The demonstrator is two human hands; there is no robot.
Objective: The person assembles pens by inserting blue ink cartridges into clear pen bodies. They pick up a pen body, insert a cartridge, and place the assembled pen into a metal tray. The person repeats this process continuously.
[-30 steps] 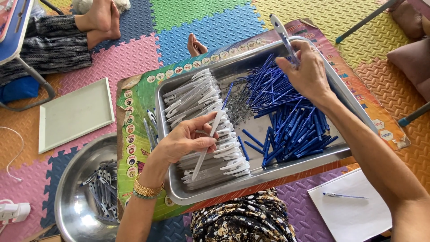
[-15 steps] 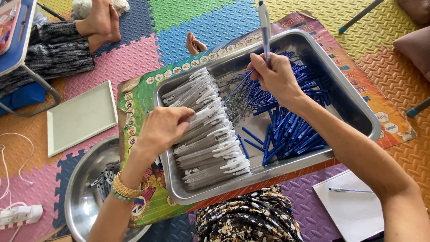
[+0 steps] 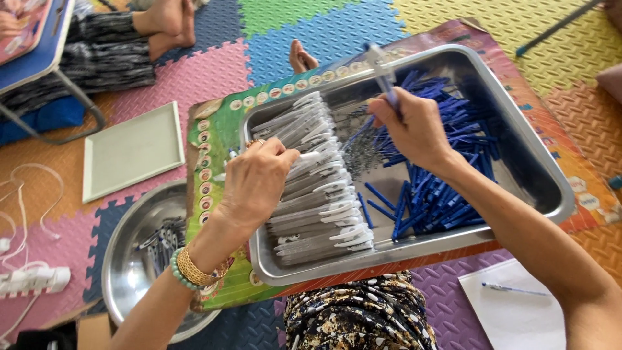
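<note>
My left hand [image 3: 256, 178] pinches a white pen barrel [image 3: 310, 156] mid-frame, my right hand [image 3: 414, 129] grips a blue-tipped pen [image 3: 382, 68]; jostling could topple the stacked barrels [image 3: 317, 188]

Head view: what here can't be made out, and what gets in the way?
- Left hand fingertips: curled into the white pen barrels, so the grip is unclear.
- Pen in the right hand: motion-blurred, lower end hidden by the fingers.
- Round steel bowl: partly behind the left forearm; contents too small.
- Person at the top left edge: cut off by the frame.
</note>
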